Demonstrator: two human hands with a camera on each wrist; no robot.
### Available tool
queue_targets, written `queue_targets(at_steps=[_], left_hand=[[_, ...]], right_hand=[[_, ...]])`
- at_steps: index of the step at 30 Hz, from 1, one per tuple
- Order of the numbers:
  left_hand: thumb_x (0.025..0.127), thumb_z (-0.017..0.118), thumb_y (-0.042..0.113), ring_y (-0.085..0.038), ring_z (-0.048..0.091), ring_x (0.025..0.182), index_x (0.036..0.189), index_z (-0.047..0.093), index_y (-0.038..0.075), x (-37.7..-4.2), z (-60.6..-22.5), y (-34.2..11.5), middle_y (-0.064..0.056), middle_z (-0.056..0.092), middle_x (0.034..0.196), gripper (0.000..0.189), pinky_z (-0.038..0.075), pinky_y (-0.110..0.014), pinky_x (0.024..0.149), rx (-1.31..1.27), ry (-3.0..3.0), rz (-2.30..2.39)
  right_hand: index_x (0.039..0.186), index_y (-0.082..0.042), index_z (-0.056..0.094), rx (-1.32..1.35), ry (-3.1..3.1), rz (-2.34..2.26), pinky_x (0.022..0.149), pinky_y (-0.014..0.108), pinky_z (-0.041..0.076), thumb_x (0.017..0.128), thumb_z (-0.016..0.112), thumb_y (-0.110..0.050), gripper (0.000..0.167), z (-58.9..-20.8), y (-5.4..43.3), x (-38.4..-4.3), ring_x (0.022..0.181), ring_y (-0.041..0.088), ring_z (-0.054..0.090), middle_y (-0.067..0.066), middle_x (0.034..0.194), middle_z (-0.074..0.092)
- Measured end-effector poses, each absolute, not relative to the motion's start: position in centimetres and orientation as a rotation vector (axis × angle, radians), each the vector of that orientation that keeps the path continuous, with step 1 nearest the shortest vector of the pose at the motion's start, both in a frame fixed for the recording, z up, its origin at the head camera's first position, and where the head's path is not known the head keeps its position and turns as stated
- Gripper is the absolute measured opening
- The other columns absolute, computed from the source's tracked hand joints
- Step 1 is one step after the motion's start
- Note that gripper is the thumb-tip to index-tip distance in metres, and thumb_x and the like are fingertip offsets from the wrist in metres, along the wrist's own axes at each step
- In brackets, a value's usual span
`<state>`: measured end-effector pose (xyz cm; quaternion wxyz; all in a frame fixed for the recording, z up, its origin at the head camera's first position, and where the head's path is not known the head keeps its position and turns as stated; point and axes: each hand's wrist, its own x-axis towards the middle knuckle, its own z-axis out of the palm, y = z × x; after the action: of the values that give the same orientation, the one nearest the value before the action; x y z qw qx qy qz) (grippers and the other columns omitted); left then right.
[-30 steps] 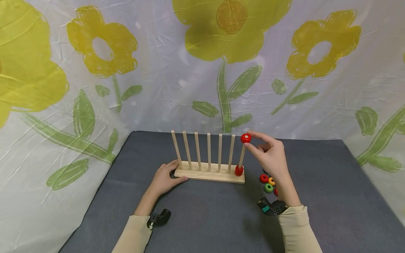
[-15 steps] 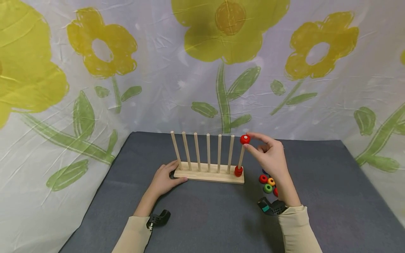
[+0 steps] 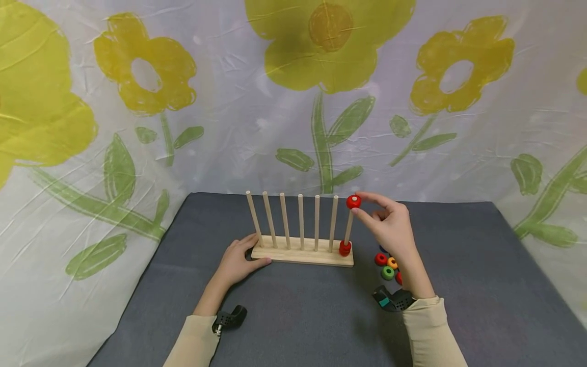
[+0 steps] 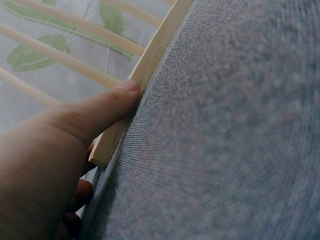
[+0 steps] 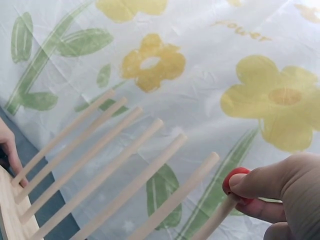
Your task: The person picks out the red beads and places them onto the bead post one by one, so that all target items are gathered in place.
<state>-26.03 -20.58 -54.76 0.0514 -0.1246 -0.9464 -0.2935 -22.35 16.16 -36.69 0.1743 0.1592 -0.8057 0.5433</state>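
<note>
A wooden peg stand (image 3: 302,256) with a row of upright pegs sits on the dark cloth. At its left end my left hand (image 3: 237,260) grips the base; in the left wrist view the thumb (image 4: 107,107) lies along the front edge while the other fingers are mostly hidden behind. My right hand (image 3: 393,227) pinches a red ring bead (image 3: 353,202) between thumb and forefinger at the top of the rightmost peg (image 3: 348,228). The peg's pale tip shows in the bead's hole. More red beads (image 3: 345,248) are stacked at that peg's foot.
Right of the stand, partly under my right forearm, lie loose beads: a red bead (image 3: 381,259), a yellow bead (image 3: 392,263), a green bead (image 3: 387,273) and others partly hidden. A flower-printed curtain (image 3: 220,127) hangs behind the table.
The head view has shifted very slightly. Both hands keep their holds, and the red bead stays at the top of the rightmost peg.
</note>
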Motion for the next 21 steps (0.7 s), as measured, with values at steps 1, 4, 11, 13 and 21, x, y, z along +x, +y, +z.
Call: queue_targets(at_steps=[1,4,11,13,21], left_hand=[[0.084,0.079,0.055,-0.035,0.051,0.117,0.151,0.048,0.002,-26.02,-54.79,-20.59,-0.016,0.046,0.153,0.091,0.041,-0.055,0.098,-0.378,-2.878,-0.896],[0.084,0.079,0.056,-0.034,0.051,0.115,0.151,0.048,0.002,-25.99,-54.74,-20.57,-0.016,0.046,0.153,0.091,0.041,-0.054,0.096,-0.381,-2.872,-0.906],[0.084,0.079,0.056,-0.034,0.051,0.114,0.151,0.048,0.002,-25.89,-54.44,-20.52,-0.016,0.046,0.153,0.091,0.042,-0.053,0.096,-0.379,-2.873,-0.900],[0.085,0.079,0.056,-0.035,0.051,0.115,0.151,0.049,0.002,-25.87,-54.38,-20.50,-0.016,0.046,0.153,0.091,0.042,-0.054,0.097,-0.381,-2.873,-0.898],[0.085,0.079,0.055,-0.037,0.050,0.119,0.151,0.048,0.001,-25.78,-54.41,-20.54,-0.016,0.046,0.153,0.090,0.040,-0.055,0.099,-0.382,-2.883,-0.898]], right_hand=[[0.125,0.000,0.071,0.454,-2.281,1.542,0.040,0.029,0.019,0.092,0.076,-0.002,0.034,-36.70,16.16,-22.37,0.041,0.002,0.019,-0.004,0.049,0.028],[0.125,0.001,0.071,0.453,-2.278,1.542,0.040,0.029,0.019,0.092,0.076,-0.002,0.034,-36.80,16.16,-22.42,0.041,0.002,0.019,-0.004,0.049,0.028],[0.127,0.001,0.070,0.460,-2.301,1.539,0.039,0.029,0.020,0.092,0.076,-0.002,0.035,-36.60,16.16,-22.37,0.041,0.003,0.019,-0.006,0.048,0.028],[0.127,0.000,0.070,0.471,-2.305,1.544,0.039,0.029,0.020,0.092,0.076,-0.002,0.036,-36.50,16.18,-22.32,0.040,0.003,0.019,-0.006,0.047,0.028],[0.129,-0.002,0.069,0.513,-2.313,1.558,0.039,0.028,0.021,0.093,0.075,0.000,0.037,-36.59,16.15,-22.31,0.038,0.001,0.019,-0.006,0.047,0.032]])
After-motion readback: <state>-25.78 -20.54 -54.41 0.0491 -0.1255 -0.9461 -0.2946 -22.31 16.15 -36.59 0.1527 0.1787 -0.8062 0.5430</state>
